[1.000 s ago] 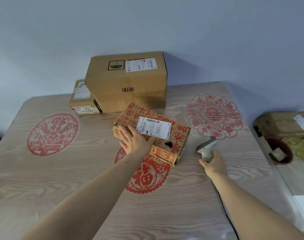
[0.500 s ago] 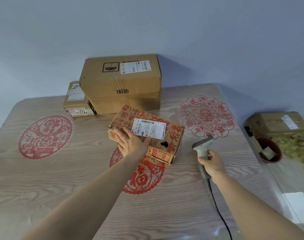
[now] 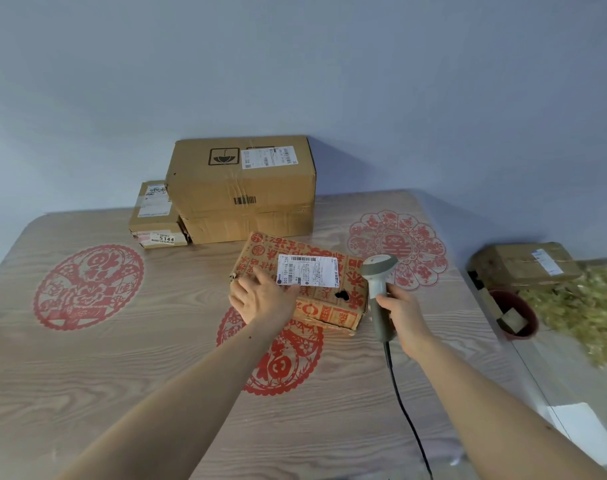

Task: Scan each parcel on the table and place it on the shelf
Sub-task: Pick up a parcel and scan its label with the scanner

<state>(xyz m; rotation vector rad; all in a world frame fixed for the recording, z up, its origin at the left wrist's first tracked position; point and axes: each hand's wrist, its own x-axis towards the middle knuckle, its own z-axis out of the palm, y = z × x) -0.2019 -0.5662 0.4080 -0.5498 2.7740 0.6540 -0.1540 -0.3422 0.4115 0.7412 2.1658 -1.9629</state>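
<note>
Parcel (image 3: pixel 302 282), red-printed carton, lay flat on the table (image 3: pixel 87 375) near centre, long axis running from near-left to far-right. White label (image 3: pixel 307 270) sat face-up on the top, barcode strip along its far edge.

Left hand (image 3: pixel 260 299) rested palm-down on the near-left part of the top, fingers spread, fingertips touching the label's left edge; a flat pressing hold, nothing grasped. Barcode itself was not covered.

Scanner (image 3: pixel 378 282) stood upright just beside the parcel's right end. Right hand (image 3: pixel 404 315) was wrapped tight round its handle, cable (image 3: pixel 404 407) trailing toward the near edge of the table. Scanner head sat level with the label and to its right, so the label lay left of the grip, close by. Where the scan window pointed could not be read for certain.

Judgement: scan of this parcel about to happen; head needs tipping down and left onto the barcode. Right hand is the nearer one to the code.

Further out: large box (image 3: pixel 241 178) and small box (image 3: pixel 156 216) against the wall behind, untouched. Another carton (image 3: pixel 523 263) lay off the table to the right. Shelf not in view.
</note>
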